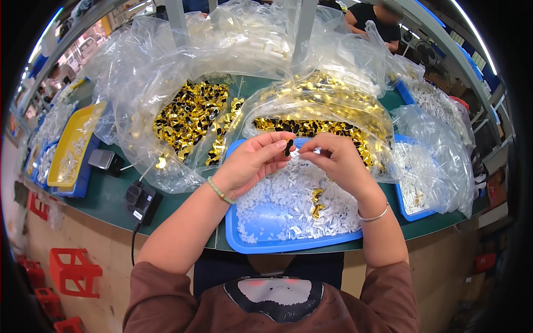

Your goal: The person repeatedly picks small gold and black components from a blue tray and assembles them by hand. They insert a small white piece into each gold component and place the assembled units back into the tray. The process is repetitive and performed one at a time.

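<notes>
My left hand (258, 158) pinches a small black curved piece (288, 147) between thumb and fingertips, its dark face turned up. Close beside it, my right hand (336, 158) has thumb and forefinger pressed together; whatever lies between them is too small to make out. Both hands hover over the far part of a blue tray (294, 246). Small white pieces (266, 213) cover its bottom. Among them lie a few shiny gold curved pieces (317, 211).
Clear plastic bags (261, 105) of black-and-gold pieces (191, 119) lie behind the tray. A blue tray (413, 213) stands right, a yellow tray (69, 161) left. Near a small black device (140, 202) runs a cable. Red stools (75, 272) stand on the floor; another person (377, 25) works beyond.
</notes>
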Available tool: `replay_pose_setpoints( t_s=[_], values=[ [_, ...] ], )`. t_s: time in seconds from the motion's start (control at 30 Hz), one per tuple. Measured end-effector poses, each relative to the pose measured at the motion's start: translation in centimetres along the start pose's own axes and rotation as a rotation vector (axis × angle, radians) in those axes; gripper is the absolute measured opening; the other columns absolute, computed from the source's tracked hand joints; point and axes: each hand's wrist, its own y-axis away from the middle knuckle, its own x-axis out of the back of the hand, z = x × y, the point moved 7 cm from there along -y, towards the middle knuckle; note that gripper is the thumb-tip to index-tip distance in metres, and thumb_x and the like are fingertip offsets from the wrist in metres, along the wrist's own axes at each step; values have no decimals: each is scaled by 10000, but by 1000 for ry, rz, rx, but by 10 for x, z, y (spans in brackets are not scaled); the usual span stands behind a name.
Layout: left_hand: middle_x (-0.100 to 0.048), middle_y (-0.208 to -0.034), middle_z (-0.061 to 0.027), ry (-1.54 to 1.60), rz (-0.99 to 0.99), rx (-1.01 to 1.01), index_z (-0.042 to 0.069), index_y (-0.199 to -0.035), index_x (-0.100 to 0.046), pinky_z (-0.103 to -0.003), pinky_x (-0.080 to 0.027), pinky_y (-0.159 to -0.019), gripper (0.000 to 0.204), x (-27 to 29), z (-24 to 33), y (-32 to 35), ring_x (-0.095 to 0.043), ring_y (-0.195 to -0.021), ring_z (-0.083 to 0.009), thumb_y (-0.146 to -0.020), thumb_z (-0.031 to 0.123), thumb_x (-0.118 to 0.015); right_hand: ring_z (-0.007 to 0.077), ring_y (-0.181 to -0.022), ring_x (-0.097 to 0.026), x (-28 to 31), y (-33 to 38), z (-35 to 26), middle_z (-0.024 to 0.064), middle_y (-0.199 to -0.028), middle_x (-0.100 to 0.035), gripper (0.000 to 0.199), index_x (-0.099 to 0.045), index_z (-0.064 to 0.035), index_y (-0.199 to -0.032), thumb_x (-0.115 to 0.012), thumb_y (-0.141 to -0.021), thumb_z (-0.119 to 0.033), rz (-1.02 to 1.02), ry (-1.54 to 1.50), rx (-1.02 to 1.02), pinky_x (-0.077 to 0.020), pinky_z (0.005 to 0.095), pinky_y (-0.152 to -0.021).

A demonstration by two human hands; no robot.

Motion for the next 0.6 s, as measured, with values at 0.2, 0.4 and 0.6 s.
replay_pose_setpoints(
  t_s=[0.2,0.4,0.6],
  values=[
    [-621,-1005,32,-56,-17,8,70,-1307,-575,-198,-495,-782,331,3,-3,-1,-568,-880,-35,-998,191,-574,110,-627,-500,-2,-1,-6,38,-775,-623,72,-709,-40,-907,-712,-845,-75,16,-56,-2,-418,251,-578],
    [-625,-1004,31,-90,-11,27,64,-1289,-582,-193,-480,-748,313,-1,-2,1,-551,-845,-30,-997,176,-572,93,-615,-479,-4,0,-2,26,-790,-613,73,-706,-38,-909,-716,-842,-65,-4,-87,16,-398,246,-562],
    [-645,-1046,16,-122,-37,0,65,-1270,-586,-181,-487,-742,293,0,-2,0,-567,-835,-33,-995,162,-568,106,-612,-483,3,-1,-4,33,-795,-610,66,-699,-45,-910,-708,-848,-65,68,-75,7,-401,252,-564]
  ],
)
